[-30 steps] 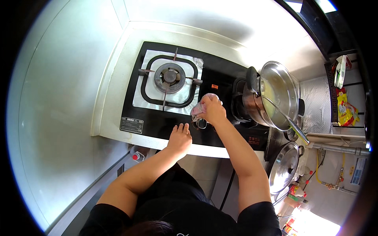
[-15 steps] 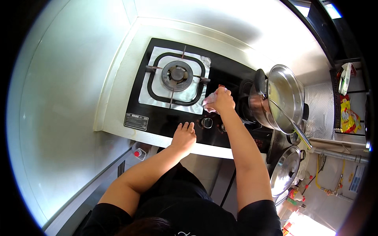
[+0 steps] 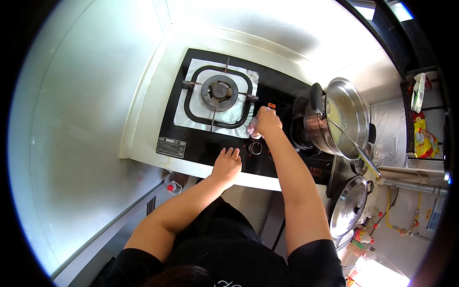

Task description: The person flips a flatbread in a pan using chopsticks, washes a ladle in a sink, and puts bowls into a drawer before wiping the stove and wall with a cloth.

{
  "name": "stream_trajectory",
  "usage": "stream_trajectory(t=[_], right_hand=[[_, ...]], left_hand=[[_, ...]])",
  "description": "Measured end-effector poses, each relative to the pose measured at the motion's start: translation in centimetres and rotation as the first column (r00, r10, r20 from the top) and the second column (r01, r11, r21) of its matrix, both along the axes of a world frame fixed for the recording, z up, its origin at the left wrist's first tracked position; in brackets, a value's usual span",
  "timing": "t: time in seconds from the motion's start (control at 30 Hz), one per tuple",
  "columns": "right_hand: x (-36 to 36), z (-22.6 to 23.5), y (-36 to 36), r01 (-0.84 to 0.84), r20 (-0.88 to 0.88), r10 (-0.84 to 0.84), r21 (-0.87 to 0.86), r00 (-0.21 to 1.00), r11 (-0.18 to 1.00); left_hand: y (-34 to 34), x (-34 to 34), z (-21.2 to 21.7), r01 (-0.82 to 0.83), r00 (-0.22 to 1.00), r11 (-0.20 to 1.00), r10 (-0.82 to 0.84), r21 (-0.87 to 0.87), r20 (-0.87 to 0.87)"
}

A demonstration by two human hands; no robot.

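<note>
Two hands are on the black glass cooktop (image 3: pixel 201 143). The right hand (image 3: pixel 267 122) has its fingers (image 3: pixel 260 125) curled down over a small pale cloth (image 3: pixel 252 128), which they press flat against the glass; the cloth sits just at their tips, between the foil-lined burner (image 3: pixel 219 92) on their far left and the steel pot (image 3: pixel 337 119) to their right. The left hand (image 3: pixel 227 163) lies palm down, fingers (image 3: pixel 229 153) spread wide and holding nothing, on the front strip of the cooktop, with the round control knob (image 3: pixel 255 148) just to the right of its fingertips and just nearer the body than the cloth.

Risks, as I judge them: the wiping hand works close to the pot, whose ladle handle (image 3: pixel 356 150) juts out toward the person; a wide sweep to the right could knock pot or handle and slop the yellowish contents. A stroke pulled back could catch the knob and turn it. The foil edge beside the cloth could snag and tear.

The cloth is bunched up, so it has no clear long axis; most of it is hidden under the fingers, and only a wad shows at their left edge, facing the burner.
</note>
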State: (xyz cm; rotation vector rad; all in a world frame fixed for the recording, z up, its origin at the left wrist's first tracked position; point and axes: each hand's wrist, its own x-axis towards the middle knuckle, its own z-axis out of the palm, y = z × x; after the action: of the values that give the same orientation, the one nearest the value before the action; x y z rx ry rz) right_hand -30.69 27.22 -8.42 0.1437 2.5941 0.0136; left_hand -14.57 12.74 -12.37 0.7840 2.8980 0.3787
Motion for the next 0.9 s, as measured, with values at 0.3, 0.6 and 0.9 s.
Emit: stream_trajectory(t=[0.3,0.6,0.9], right_hand=[[11.6,6.1,-0.1,-0.487,-0.739,0.168,-0.239,0.653,0.840],[16.5,-4.2,-5.1,-0.440,-0.595,0.160,-0.361,0.788,0.823],[19.1,1.2,-3.2,-0.334,-0.450,0.154,-0.355,0.880,0.873]], left_hand=[[-5.0,3.1,1.3,-0.223,0.958,0.811,0.285,0.542,-0.032],[-5.7,4.6,2.2,-0.299,0.943,0.691,0.321,0.659,0.092],[-5.4,4.7,2.9,-0.301,0.941,0.706,0.327,0.641,0.082]])
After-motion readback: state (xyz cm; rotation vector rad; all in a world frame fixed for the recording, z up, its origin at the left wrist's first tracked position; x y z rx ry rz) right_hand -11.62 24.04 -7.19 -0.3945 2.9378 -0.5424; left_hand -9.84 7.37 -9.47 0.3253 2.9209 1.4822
